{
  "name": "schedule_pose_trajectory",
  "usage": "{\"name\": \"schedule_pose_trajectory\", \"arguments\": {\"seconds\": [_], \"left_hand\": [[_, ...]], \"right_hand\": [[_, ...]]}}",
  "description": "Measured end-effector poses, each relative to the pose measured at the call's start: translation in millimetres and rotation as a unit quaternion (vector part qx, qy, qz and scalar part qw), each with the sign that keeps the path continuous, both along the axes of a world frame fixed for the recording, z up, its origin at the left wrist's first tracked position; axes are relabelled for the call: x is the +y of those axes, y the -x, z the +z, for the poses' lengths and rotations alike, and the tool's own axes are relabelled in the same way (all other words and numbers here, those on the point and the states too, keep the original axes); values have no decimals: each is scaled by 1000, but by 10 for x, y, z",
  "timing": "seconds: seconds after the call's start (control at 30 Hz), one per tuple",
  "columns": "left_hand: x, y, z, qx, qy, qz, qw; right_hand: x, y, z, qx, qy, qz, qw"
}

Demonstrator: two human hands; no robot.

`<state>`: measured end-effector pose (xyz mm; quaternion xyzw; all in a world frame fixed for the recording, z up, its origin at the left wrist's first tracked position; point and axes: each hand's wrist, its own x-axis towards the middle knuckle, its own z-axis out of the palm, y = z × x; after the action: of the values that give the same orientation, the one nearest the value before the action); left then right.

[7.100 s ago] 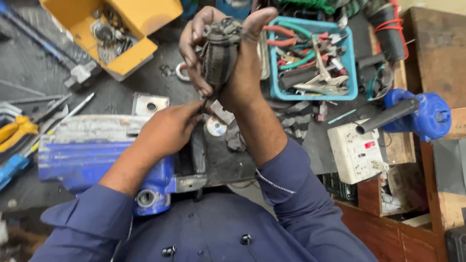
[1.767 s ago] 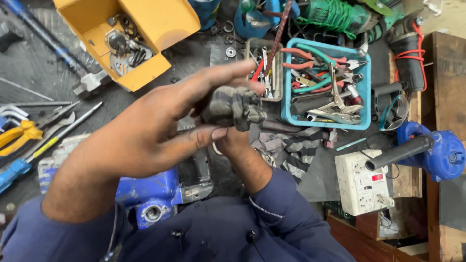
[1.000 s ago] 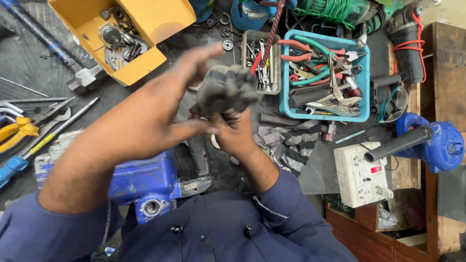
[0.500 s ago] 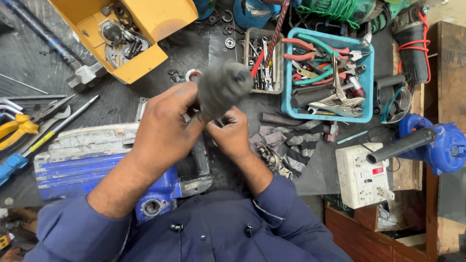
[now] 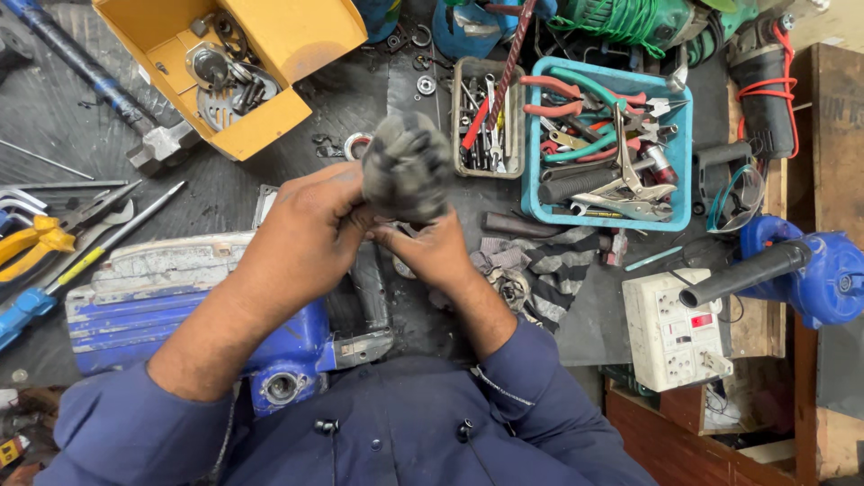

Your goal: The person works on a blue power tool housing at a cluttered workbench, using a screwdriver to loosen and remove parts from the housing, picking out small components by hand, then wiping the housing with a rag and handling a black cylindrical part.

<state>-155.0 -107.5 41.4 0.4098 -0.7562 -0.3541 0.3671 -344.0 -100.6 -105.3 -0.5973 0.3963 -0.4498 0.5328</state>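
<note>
A dark grey, blurred lump [image 5: 407,166], perhaps a grimy rag or a dirty part, is held above the middle of the tabletop [image 5: 54,108]. It is gripped from the left by the left hand [image 5: 306,229], whose fingers are closed on it, and from below by the right hand [image 5: 432,247], also closed on it. Under the hands a blue power tool [image 5: 180,306] is seen lying near the front edge. A striped cloth [image 5: 540,270] is found just beside the right hand. Toward the far edge a blue tray of pliers [image 5: 608,144] and a yellow box [image 5: 243,63] are placed.
</note>
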Motion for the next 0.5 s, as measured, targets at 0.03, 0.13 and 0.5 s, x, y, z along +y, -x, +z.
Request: {"name": "schedule_pose_trajectory", "arguments": {"seconds": [0.03,0.13,0.5], "left_hand": [[0,17,13,0,8,14,1000],[-15,33,65,-57,-52,78,994],[-11,-98,-9,-35,-55,31,997]], "right_hand": [[0,-11,-5,-2,-8,-7,1000],[-11,-25,-42,71,5,-23,997],[-114,52,248,188,99,70,975]]}}
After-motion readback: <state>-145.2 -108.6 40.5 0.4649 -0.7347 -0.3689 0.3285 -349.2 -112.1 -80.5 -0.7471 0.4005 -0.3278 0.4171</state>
